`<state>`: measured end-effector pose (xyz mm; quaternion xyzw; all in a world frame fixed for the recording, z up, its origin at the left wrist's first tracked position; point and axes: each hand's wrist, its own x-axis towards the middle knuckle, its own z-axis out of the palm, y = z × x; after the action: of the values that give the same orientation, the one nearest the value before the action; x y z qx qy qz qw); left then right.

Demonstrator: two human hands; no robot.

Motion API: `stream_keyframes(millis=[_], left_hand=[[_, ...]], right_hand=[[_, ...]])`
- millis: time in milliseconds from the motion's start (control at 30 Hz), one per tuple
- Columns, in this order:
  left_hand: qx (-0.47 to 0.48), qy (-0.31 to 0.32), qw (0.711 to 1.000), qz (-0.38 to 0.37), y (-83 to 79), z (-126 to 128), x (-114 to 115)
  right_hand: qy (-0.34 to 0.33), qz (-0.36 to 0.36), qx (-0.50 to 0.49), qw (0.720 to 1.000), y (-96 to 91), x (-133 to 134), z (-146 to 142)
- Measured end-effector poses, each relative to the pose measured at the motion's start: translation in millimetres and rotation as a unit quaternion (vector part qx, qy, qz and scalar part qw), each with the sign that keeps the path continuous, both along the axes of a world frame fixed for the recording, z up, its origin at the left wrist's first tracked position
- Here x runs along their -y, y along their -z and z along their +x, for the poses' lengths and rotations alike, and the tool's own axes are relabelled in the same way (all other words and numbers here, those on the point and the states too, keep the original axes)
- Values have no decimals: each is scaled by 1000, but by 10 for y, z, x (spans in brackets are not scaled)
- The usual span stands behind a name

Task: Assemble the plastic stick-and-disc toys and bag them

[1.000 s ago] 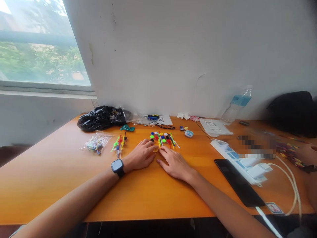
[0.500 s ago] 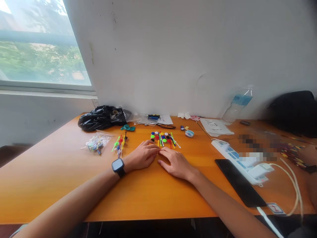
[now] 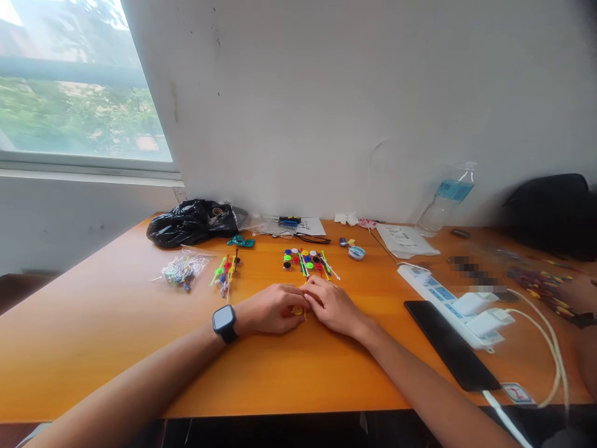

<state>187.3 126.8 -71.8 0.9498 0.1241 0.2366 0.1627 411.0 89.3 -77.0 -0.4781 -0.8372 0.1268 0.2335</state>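
Note:
My left hand, with a black watch on its wrist, is closed in a pinch on a small yellow plastic disc. My right hand meets it fingertip to fingertip, its fingers closed around a thin yellow stick that pokes out below them. How the two pieces touch is hidden by the fingers. Just beyond the hands lie rows of coloured plastic discs and several coloured sticks. Left of them is a group of sticks with discs on them.
A clear bag of parts lies at the left, with a black plastic bag behind it. On the right are a power strip, a black phone and a plastic bottle. Another person's hand shows at the far right edge.
Both hands have drawn back slightly towards me from the discs and sticks. The yellow disc and stick between my fingers have come into sight.

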Motion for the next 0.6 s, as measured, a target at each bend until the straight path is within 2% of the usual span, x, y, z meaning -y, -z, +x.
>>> stream_keyframes(millis=[167, 267, 333, 433, 533, 600], left_hand=[[1, 13, 1000, 14, -14, 34, 86], [6, -34, 998, 50, -29, 5, 31], [7, -104, 990, 97, -64, -69, -77], [0, -242, 959, 144, -173, -297, -333], [-15, -395, 908, 137, -308, -606, -648], [-40, -438, 889, 130, -367, -773, -862]], right_hand=[[-28, -10, -17, 999, -41, 14, -7], [-37, -8, -19, 999, -56, 18, -11], [-32, -1, -18, 999, -64, 27, -14], [-11, 18, -17, 1000, -78, 63, -27], [-23, 29, -7, 999, -93, 114, -63], [-59, 25, 11, 998, -98, 140, -98]])
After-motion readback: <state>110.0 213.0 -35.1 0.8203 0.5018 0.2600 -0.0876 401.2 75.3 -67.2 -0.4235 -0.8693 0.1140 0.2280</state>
